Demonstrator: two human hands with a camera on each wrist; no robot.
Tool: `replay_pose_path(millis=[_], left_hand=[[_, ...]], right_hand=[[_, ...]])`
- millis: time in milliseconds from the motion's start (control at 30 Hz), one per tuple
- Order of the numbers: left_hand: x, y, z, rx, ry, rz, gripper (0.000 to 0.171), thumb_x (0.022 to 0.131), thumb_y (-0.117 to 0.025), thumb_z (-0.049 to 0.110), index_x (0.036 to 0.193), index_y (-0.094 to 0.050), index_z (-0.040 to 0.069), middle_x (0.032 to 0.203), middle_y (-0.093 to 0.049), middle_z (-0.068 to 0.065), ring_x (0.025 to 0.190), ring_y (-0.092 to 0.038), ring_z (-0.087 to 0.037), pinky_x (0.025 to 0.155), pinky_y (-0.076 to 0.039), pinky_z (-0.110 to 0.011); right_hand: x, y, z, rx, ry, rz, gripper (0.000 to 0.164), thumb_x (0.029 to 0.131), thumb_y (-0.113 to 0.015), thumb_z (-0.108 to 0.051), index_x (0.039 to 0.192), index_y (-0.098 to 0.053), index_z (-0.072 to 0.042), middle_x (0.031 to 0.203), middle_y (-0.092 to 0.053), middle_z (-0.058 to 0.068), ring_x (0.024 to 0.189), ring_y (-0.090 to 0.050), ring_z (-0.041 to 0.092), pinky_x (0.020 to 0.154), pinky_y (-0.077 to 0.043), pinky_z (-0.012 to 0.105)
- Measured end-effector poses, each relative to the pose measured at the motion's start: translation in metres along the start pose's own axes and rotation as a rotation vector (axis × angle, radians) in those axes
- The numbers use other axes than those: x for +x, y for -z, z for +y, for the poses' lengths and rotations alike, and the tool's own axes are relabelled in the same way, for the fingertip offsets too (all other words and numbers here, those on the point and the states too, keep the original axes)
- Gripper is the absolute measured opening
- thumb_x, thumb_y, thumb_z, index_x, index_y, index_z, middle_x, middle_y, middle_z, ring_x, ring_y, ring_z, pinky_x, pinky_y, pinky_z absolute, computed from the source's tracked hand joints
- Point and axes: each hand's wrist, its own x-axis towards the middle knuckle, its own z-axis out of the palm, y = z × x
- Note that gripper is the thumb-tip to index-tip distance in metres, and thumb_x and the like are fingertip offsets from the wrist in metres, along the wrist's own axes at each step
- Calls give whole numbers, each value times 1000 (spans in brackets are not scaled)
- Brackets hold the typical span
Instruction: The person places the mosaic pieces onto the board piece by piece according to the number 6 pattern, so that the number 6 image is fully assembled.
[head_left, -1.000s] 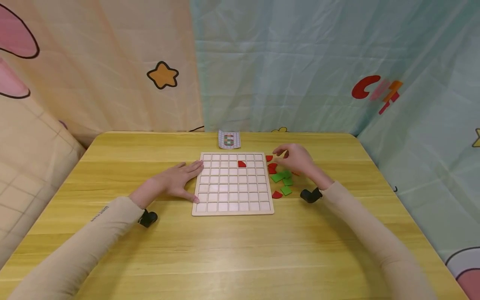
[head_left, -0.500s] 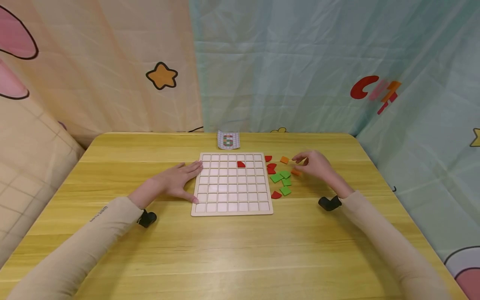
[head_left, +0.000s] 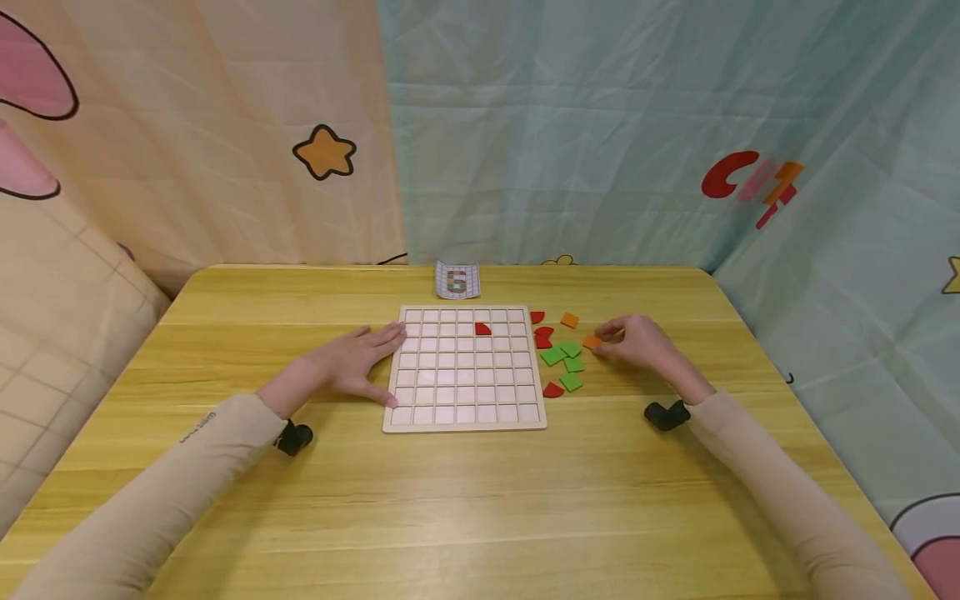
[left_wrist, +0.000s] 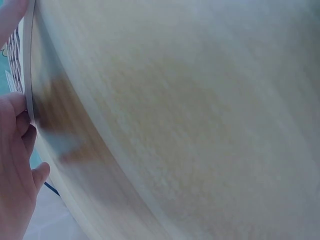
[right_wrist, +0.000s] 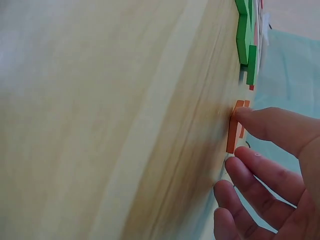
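My left hand (head_left: pixel 352 360) lies spread along the left edge of a pale wooden grid board (head_left: pixel 438 430), fingertips and thumb on its rim. In the left wrist view, its fingers (left_wrist: pixel 15 102) meet the board's side. One red quarter-round piece (head_left: pixel 483 329) sits in an upper cell. Right of the board, my right hand (head_left: pixel 636 340) has its thumb and curled index finger at an orange square tile (head_left: pixel 591 342). In the right wrist view, the thumb presses that orange tile (right_wrist: pixel 233 132) near one end, the index fingertip at its other end.
Between board and right hand lie several green tiles (head_left: pixel 572 382), several red rounded pieces (head_left: pixel 552 390) and another orange tile (head_left: pixel 570 320). A small printed pattern card (head_left: pixel 457 281) stands behind the board on the wooden table (head_left: pixel 465 508). A patterned curtain (head_left: pixel 570 133) hangs behind.
My right hand has moved right and slightly toward me, away from the far orange tile, and come down at the nearer orange one. My left hand stays on the board.
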Motion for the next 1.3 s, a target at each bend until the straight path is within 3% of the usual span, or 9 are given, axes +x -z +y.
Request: replay_pose_path(millis=[767, 1300], left_hand=[[-1, 1, 1, 2, 7, -13, 114, 77, -58, 74, 154, -12, 3, 162, -6, -15, 149, -13, -30, 120, -13, -55], [-1, 0, 0, 4, 14, -22, 116, 75, -56, 78, 154, -12, 5, 163, -5, -12, 150, -12, -29, 120, -13, -55]], right_hand=[[3, -5, 0, -57, -17, 14, 34, 85, -72, -27, 110, -72, -4, 110, -71, 16, 97, -67, 29, 83, -54, 44], [12, 0, -26, -40, 7, 56, 32, 86, -70, -28, 110, -72, -7, 107, -72, 13, 86, -66, 24, 72, -53, 38]])
